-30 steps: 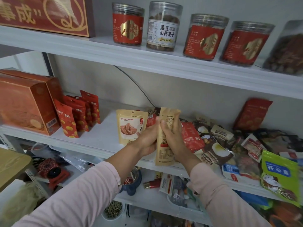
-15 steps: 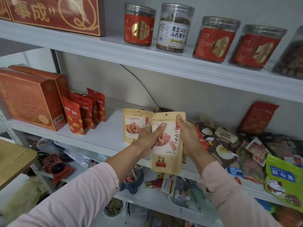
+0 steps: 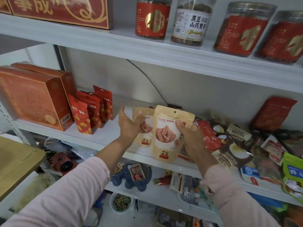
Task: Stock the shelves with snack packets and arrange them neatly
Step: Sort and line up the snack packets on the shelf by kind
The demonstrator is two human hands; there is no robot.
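Right hand (image 3: 191, 138) grips a beige pouch (image 3: 167, 133) by its right edge, upright before the shelf (image 3: 101, 136). Left hand (image 3: 129, 126) is spread open and holds nothing, beside a second pouch (image 3: 146, 130) standing there. Red pouches (image 3: 91, 112) stand aligned. The heap (image 3: 237, 145) at right is unsorted, so most work is judged outstanding.

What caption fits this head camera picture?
Right hand holds a beige snack pouch beside a matching pouch standing on the shelf.

Pouch (image 3: 168, 136): tan, pink sticks printed, small red patch. Standing packets (image 3: 85, 115): red, yellow spots. Boxes (image 3: 31, 95) orange. Shelf (image 3: 106, 135) white. Sleeves (image 3: 68, 194) pale pink. Jars (image 3: 152, 18): red labels.
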